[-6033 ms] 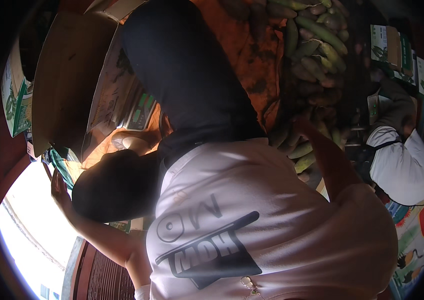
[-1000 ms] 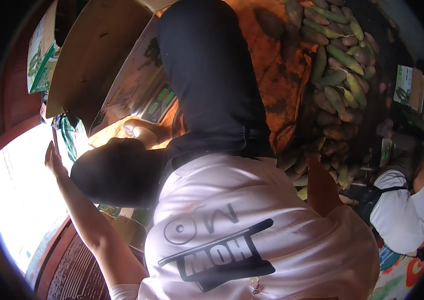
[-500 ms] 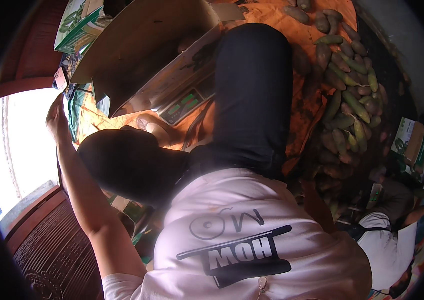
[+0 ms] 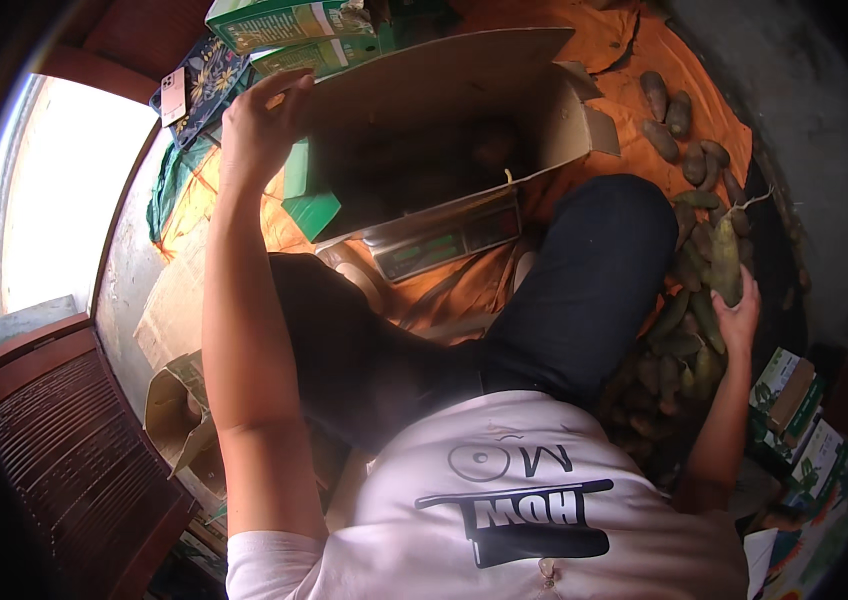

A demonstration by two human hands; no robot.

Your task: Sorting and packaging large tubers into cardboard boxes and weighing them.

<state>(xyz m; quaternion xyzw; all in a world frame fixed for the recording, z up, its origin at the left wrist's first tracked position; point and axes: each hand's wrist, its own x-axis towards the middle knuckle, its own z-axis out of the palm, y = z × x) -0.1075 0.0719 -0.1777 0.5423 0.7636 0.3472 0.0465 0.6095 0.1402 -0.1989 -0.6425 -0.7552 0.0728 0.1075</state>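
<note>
My right hand (image 4: 737, 318), out to the right, grips the lower end of a long greenish root tuber (image 4: 726, 262). A thin, pale rootlet trails from its upper end. Around and beneath it lies a heap of brown and green tubers (image 4: 672, 375). My left hand (image 4: 262, 130) is raised at the left end of an open cardboard box (image 4: 434, 80), fingers bent at the edge of its tall flap. The box's inside is dark, with a few rounded shapes barely showing. A digital scale (image 4: 447, 248) with a green-lit display sits at the box's near side.
An orange sheet (image 4: 679, 60) covers the floor. Green printed cartons (image 4: 289, 22) stand behind the box, near a pink phone (image 4: 173, 97) on dark patterned cloth. More cartons (image 4: 784, 395) are at the far right. Another open box (image 4: 179, 412) stands by my left arm.
My left hand has moved right to the box flap. My right hand has come into clear view holding a tuber. The view has turned, so the box appears farther right.
</note>
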